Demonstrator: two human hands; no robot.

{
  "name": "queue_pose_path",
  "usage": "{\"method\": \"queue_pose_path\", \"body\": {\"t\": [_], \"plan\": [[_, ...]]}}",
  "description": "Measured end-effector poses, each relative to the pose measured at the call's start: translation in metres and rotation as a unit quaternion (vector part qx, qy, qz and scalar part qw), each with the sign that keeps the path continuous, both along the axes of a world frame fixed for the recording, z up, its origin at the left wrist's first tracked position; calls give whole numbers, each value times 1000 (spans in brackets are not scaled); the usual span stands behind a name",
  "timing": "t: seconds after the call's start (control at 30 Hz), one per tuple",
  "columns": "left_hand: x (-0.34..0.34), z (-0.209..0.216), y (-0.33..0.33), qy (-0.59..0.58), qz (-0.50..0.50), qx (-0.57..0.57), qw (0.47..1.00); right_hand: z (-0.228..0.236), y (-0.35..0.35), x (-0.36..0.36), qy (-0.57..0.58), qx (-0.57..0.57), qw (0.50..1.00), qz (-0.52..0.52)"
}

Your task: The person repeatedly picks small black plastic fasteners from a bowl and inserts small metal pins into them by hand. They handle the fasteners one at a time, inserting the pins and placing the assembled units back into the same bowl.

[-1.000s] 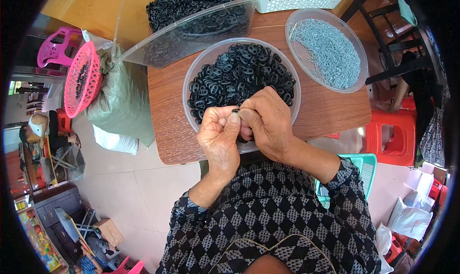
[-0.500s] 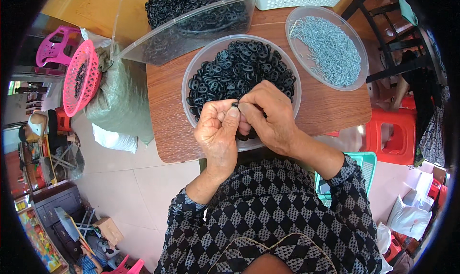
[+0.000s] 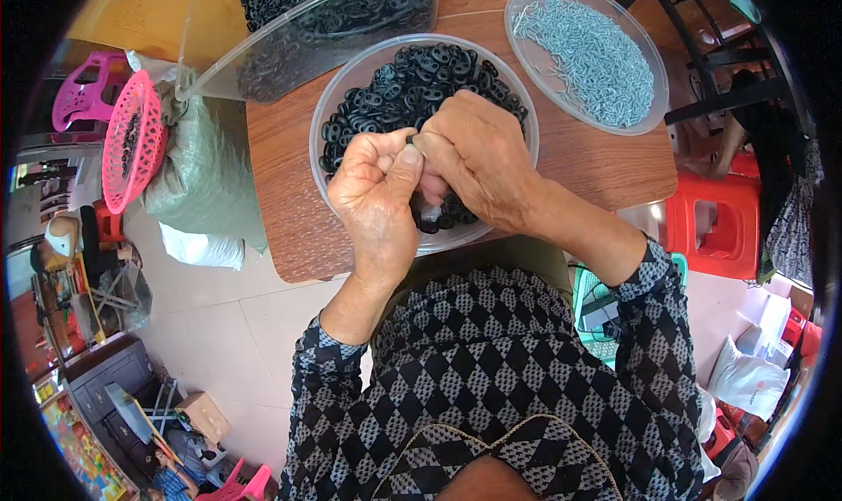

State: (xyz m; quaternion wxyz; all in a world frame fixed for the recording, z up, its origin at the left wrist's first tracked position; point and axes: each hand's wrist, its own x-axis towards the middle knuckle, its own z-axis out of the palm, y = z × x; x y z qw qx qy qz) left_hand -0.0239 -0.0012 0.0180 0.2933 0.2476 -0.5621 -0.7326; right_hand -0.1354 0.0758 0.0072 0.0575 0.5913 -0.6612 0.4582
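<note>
My left hand point(image 3: 375, 194) pinches a small black plastic piece point(image 3: 410, 139) between thumb and forefinger; only a bit of it shows. Pressed against the same spot are the closed fingers of my right hand point(image 3: 482, 155), and what they grip is hidden. Both hands are held over a round clear tub point(image 3: 314, 142) full of black oval two-hole pieces point(image 3: 428, 73). To the right of the tub lies a round clear tray point(image 3: 545, 93) of silver screws point(image 3: 605, 63).
A clear box point(image 3: 307, 49) with more black pieces stands at the table's far left. Beyond the brown table point(image 3: 596, 168) are a pink basket point(image 3: 160, 137) on a green sack point(image 3: 206, 172), a red stool point(image 3: 715, 229) and a green basket point(image 3: 583, 291) by my right arm.
The table and its containers have shifted up and left in view. My hands keep their pinch together; the right hand has rolled slightly, with its back turned up more.
</note>
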Motion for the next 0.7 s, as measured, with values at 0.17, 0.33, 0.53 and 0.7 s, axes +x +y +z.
{"method": "queue_pose_path", "body": {"t": [0.17,0.33,0.53,0.7], "plan": [[0,1,-10,-4,-6,25,1000,0,-4,-4,-1,26,999,23],[4,0,-18,5,-13,66,998,10,9,-16,-44,6,999,-2],[15,-1,-25,3,-22,92,996,7,43,-32,-79,105,991,30],[20,3,-25,-9,-19,88,996,12,55,-36,-25,144,989,34]]}}
